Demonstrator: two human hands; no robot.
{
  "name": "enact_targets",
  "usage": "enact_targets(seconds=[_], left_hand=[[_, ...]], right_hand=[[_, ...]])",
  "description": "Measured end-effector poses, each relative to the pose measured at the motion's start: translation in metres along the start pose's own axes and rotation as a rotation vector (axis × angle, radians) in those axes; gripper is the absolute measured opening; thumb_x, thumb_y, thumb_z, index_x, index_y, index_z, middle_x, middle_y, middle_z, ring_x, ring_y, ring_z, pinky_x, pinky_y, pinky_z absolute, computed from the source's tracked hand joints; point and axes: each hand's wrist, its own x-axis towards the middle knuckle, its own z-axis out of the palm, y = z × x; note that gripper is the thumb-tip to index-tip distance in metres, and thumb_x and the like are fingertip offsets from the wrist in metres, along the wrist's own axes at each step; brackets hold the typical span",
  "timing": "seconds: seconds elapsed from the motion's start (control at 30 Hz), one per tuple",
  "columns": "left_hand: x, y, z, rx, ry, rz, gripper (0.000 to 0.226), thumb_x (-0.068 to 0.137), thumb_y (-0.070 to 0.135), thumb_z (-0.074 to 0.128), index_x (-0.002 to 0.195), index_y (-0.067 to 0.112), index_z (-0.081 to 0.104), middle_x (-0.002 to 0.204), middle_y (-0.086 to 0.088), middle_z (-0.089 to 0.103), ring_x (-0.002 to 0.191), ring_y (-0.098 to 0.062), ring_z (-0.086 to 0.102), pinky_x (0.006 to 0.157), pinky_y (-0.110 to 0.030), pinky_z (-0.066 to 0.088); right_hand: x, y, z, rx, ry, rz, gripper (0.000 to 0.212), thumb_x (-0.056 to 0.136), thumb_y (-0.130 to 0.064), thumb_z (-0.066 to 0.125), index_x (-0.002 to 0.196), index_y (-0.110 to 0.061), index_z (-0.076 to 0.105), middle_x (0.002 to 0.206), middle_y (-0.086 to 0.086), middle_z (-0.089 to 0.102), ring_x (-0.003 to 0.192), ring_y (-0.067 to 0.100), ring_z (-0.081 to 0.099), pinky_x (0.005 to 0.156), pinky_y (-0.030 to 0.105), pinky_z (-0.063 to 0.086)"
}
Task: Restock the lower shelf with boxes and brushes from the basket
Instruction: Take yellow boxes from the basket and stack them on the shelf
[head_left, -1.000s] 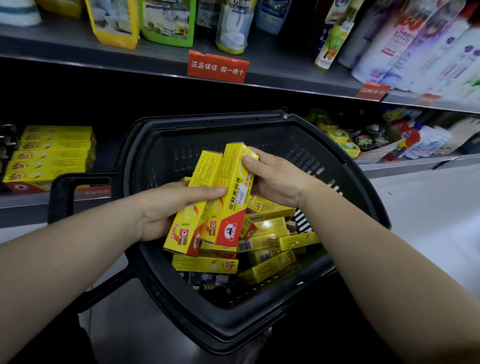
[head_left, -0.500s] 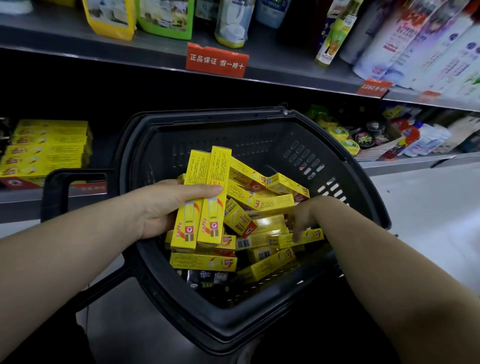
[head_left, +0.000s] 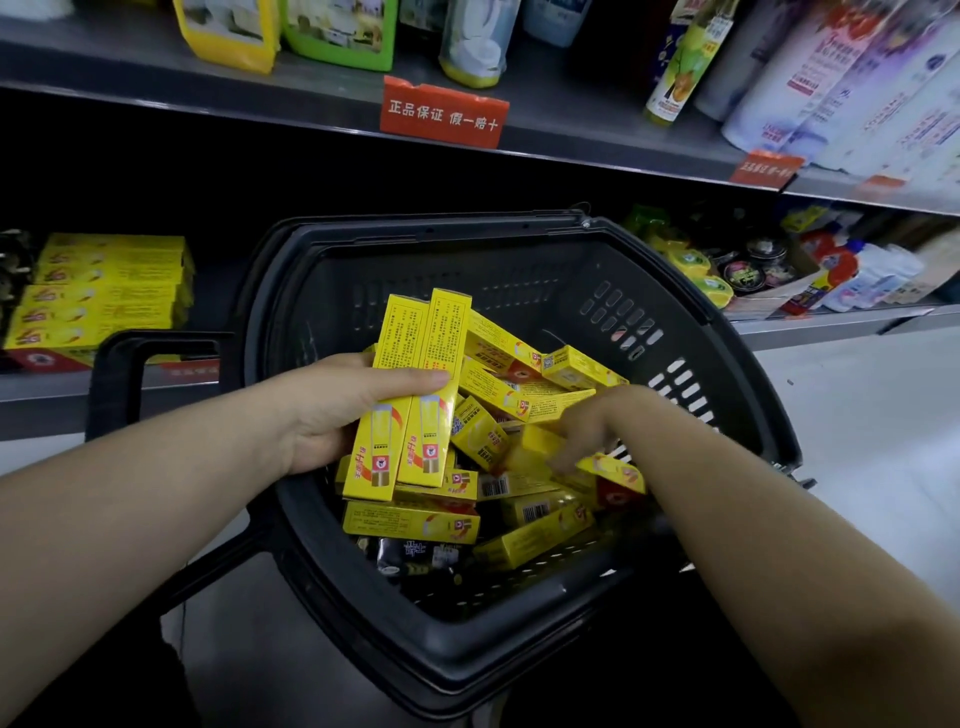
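From the head view, your left hand (head_left: 332, 415) clasps two yellow boxes (head_left: 415, 395) upright above the black basket (head_left: 519, 670), likely gathering a handful for the lower shelf (head_left: 41, 395), while your right hand (head_left: 587, 431) dips, blurred, into the loose boxes (head_left: 519, 535), and I cannot tell whether it grips one.

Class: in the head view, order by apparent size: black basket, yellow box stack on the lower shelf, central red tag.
black basket
yellow box stack
central red tag
The basket is nearest the camera, which enlarges it.
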Motion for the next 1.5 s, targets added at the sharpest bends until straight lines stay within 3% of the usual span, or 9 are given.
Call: enact_targets(seconds=[0.13,0.37,0.57,0.77,0.87,0.97,1.13,1.37,1.5], left_hand=[[-0.002,0.003,0.003,-0.047,0.049,0.042,0.047,0.058,0.031,0.074,0.102,0.016,0.067,0.093,-0.011,0.075,0.083,-0.026,0.072,0.064,-0.035,0.058],[-0.024,0.018,-0.003,-0.102,0.082,0.16,0.047,0.06,0.033,0.073,0.103,0.015,0.067,0.093,-0.01,0.075,0.08,-0.025,0.072,0.058,-0.031,0.058],[-0.067,0.03,-0.043,-0.118,0.14,0.186,0.048,0.062,0.031,0.072,0.107,0.015,0.066,0.094,-0.01,0.075,0.08,-0.025,0.073,0.058,-0.032,0.058],[-0.112,0.03,-0.098,-0.142,0.313,0.17,0.076,0.053,0.035,0.078,0.122,0.011,0.058,0.106,-0.01,0.072,0.09,-0.027,0.07,0.077,-0.04,0.056],[-0.129,0.029,-0.13,-0.189,0.407,0.175,0.064,0.062,0.03,0.075,0.12,0.008,0.059,0.099,-0.012,0.073,0.079,-0.026,0.072,0.065,-0.037,0.057],[-0.145,0.019,-0.165,-0.109,0.543,0.177,0.044,0.076,0.026,0.073,0.116,0.013,0.061,0.103,-0.011,0.072,0.092,-0.03,0.068,0.085,-0.048,0.053],[-0.173,0.009,-0.224,0.011,0.688,0.161,0.039,0.071,0.032,0.077,0.107,0.023,0.062,0.109,-0.008,0.069,0.105,-0.031,0.062,0.101,-0.052,0.043],[-0.175,0.003,-0.291,-0.01,0.872,0.155,0.068,0.065,0.044,0.08,0.122,0.016,0.054,0.117,-0.013,0.063,0.107,-0.035,0.06,0.096,-0.056,0.045],[-0.162,-0.002,-0.31,0.021,0.918,0.14,0.057,0.072,0.039,0.078,0.118,0.014,0.055,0.111,-0.011,0.065,0.103,-0.033,0.06,0.092,-0.05,0.048]], right_hand=[[-0.053,-0.009,-0.023,0.572,0.198,-0.298,0.025,0.09,-0.04,0.05,0.086,-0.016,0.059,0.085,0.003,0.064,0.077,0.016,0.062,0.071,0.026,0.052],[-0.107,-0.068,-0.034,0.966,0.505,-0.532,0.016,0.087,-0.036,0.053,0.083,-0.021,0.056,0.071,-0.004,0.066,0.066,0.014,0.06,0.063,0.027,0.047],[-0.131,-0.124,-0.061,1.225,0.391,-0.717,0.042,0.092,-0.052,0.046,0.12,-0.022,0.055,0.112,0.005,0.07,0.096,0.019,0.067,0.086,0.034,0.052],[-0.138,-0.172,-0.105,1.185,0.438,-0.769,0.045,0.085,-0.059,0.052,0.12,-0.031,0.042,0.112,-0.002,0.065,0.107,0.019,0.058,0.095,0.041,0.044],[-0.138,-0.198,-0.123,1.214,0.468,-0.801,0.026,0.085,-0.045,0.061,0.095,-0.024,0.049,0.081,-0.001,0.063,0.073,0.017,0.059,0.068,0.03,0.043],[-0.127,-0.223,-0.137,1.253,0.47,-0.792,0.018,0.085,-0.04,0.062,0.088,-0.025,0.051,0.059,-0.002,0.064,0.056,0.017,0.062,0.052,0.024,0.042],[-0.1,-0.266,-0.158,1.19,0.454,-0.755,0.023,0.08,-0.049,0.065,0.083,-0.026,0.06,0.063,-0.003,0.067,0.059,0.014,0.064,0.05,0.021,0.048],[-0.039,-0.336,-0.187,0.948,0.694,-0.574,0.051,0.069,-0.063,0.068,0.076,-0.013,0.067,0.076,0.0,0.067,0.072,0.016,0.062,0.061,0.025,0.043],[0.003,-0.366,-0.201,0.722,0.695,-0.564,0.045,0.068,-0.06,0.071,0.074,-0.018,0.057,0.082,0.001,0.064,0.079,0.019,0.061,0.066,0.028,0.044]])
